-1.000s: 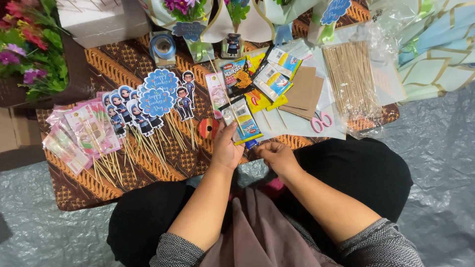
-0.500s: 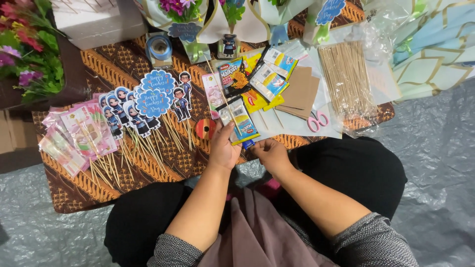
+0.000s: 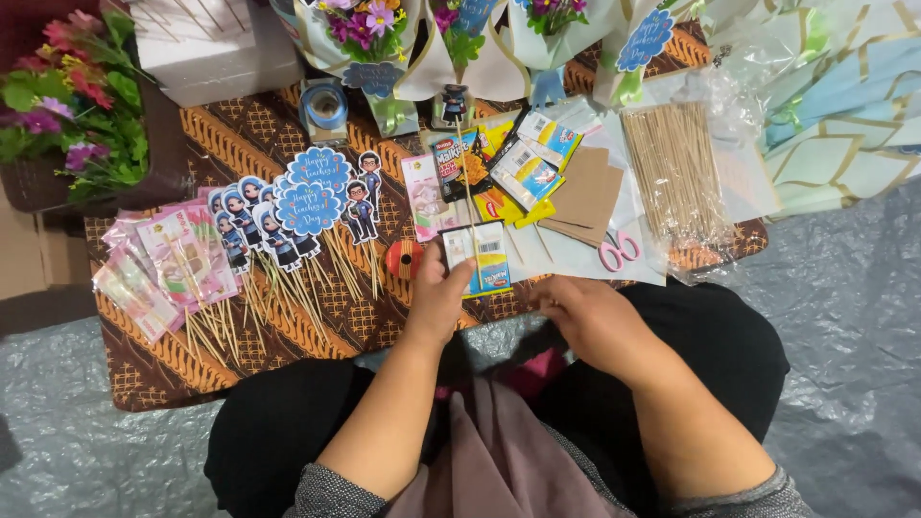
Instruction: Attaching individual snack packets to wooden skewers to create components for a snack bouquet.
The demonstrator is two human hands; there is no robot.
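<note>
The left hand (image 3: pixel 436 288) is gripping a flat white-and-blue snack packet (image 3: pixel 477 257) on a thin wooden skewer, its fingers closed around it, above the patterned brown table (image 3: pixel 288 144). The right hand (image 3: pixel 587 317) is resting loosely curled, empty, at the table's near edge.

I count my two hands, left (image 3: pixel 436 288) and right (image 3: pixel 585 312), one flat blue-and-yellow snack packet (image 3: pixel 477 257), one round red-orange tape roll (image 3: pixel 404 258), one pair of pink-handled scissors (image 3: pixel 619 251), one clear bag of bamboo skewers (image 3: pixel 676 173), and one blue tape roll (image 3: pixel 324 105).
</note>
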